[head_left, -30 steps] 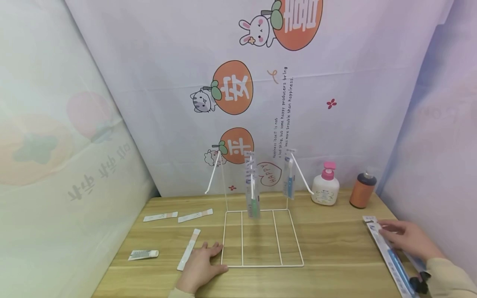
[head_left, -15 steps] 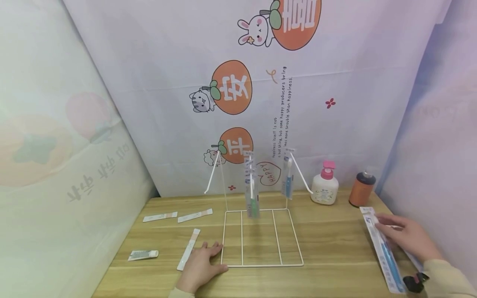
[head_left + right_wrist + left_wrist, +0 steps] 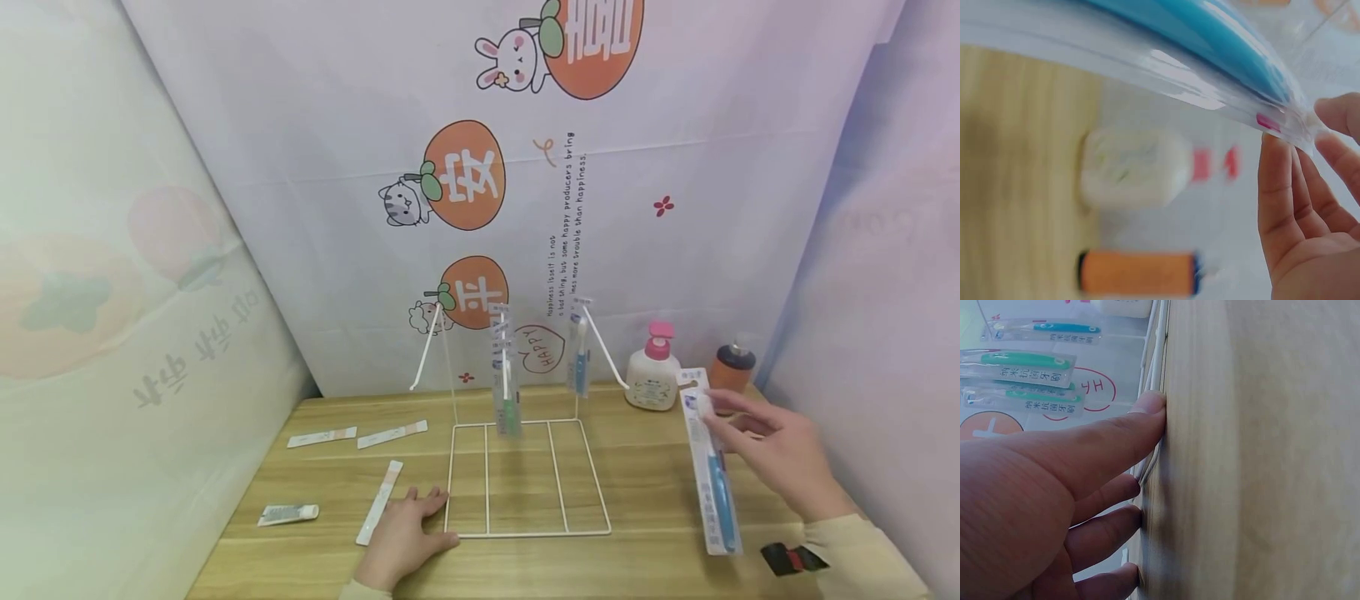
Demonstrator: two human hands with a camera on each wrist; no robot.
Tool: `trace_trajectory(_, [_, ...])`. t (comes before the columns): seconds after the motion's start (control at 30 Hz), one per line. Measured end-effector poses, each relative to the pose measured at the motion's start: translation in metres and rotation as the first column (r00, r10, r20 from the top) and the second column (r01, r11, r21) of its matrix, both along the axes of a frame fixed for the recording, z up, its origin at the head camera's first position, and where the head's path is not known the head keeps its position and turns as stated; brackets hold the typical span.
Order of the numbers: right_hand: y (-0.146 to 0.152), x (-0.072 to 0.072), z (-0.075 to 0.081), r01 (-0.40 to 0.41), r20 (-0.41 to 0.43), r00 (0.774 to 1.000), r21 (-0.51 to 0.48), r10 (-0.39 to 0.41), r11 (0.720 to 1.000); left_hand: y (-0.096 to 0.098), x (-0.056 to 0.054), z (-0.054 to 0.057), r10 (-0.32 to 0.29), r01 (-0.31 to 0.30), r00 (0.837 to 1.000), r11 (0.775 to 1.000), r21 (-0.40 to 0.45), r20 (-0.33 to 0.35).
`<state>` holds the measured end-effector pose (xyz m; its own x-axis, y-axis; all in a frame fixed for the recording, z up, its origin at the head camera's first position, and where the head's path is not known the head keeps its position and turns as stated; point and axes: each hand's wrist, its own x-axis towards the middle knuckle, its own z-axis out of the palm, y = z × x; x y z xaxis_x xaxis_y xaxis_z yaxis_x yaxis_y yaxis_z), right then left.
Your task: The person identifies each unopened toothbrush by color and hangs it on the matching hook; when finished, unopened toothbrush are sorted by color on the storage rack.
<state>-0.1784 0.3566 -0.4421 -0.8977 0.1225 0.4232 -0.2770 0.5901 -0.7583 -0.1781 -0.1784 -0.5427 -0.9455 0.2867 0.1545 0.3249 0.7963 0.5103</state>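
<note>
My right hand (image 3: pixel 780 454) pinches a blue toothbrush (image 3: pixel 722 500) in clear packaging near its top end, holding it upright above the right side of the table. In the right wrist view the blue handle (image 3: pixel 1210 37) shows through the plastic, close to the camera. My left hand (image 3: pixel 405 533) rests at the front left corner of a white wire display rack (image 3: pixel 528 536), its thumb (image 3: pixel 1147 403) on the base wire and fingertips against the table. Packaged green toothbrushes (image 3: pixel 510 412) hang on the rack's middle hook; a blue one (image 3: pixel 581 367) hangs on the right hook. The left hook (image 3: pixel 426 350) is bare.
A white pump bottle (image 3: pixel 652 379) with a pink top and an orange bottle (image 3: pixel 731 367) stand at the back right. White sachets (image 3: pixel 322 436) and a small tube (image 3: pixel 288 514) lie on the left. Printed fabric (image 3: pixel 337 208) hangs behind the table.
My right hand has lifted the packaged blue toothbrush off the table's right side and carried it leftward, tilting it more upright. My left hand stays at the rack's corner.
</note>
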Motion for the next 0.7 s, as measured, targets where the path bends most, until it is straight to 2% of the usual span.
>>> trace_trajectory(0.17, [-0.041,0.015,0.026,-0.117,-0.130,0.986,-0.113,0.102,0.987,0.000,0.000,0.001,-0.001,0.001,1.000,1.000,0.004,0.012])
trace_trajectory(0.37, [-0.071,0.030,0.046,-0.246,-0.266,0.940,-0.098,0.213,0.964,0.000,-0.001,-0.001,0.001,-0.001,1.000,1.000,0.005,0.016])
trace_trajectory(0.5, [-0.083,0.039,0.054,-0.306,-0.329,0.909,-0.112,0.255,0.945,0.000,-0.001,-0.001,0.001,-0.001,1.000,1.000,0.002,0.016])
trace_trajectory(0.63, [-0.093,0.043,0.057,-0.399,-0.405,0.861,-0.164,0.307,0.902,-0.001,0.000,-0.001,0.003,-0.003,1.000,1.000,0.002,0.012])
trace_trajectory(0.7, [-0.097,0.045,0.057,-0.403,-0.404,0.860,-0.164,0.311,0.901,-0.001,0.000,-0.001,0.005,-0.005,1.000,1.000,0.005,0.013])
